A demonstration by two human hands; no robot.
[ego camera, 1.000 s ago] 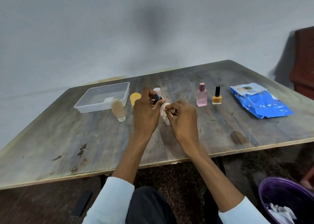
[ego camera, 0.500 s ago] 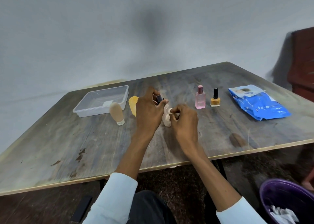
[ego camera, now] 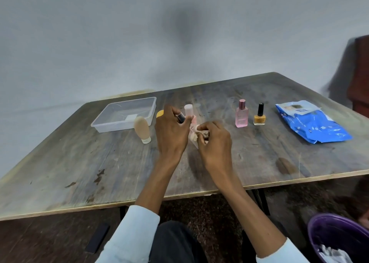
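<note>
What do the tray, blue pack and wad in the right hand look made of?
Tray: clear glossy plastic; table shows through. Blue pack: thin shiny film, creased, glinting. Wad in right hand: soft matt tissue or cotton, crumpled; unclear which.

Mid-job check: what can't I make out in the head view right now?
Small dark-capped bottle: body hidden inside the gripping left hand.
Crumpled whitish wipe: mostly covered by the pinching right hand.
Yellow object: only an edge shows behind the left hand.
Purple plastic bin: cut off by the frame corner.
</note>
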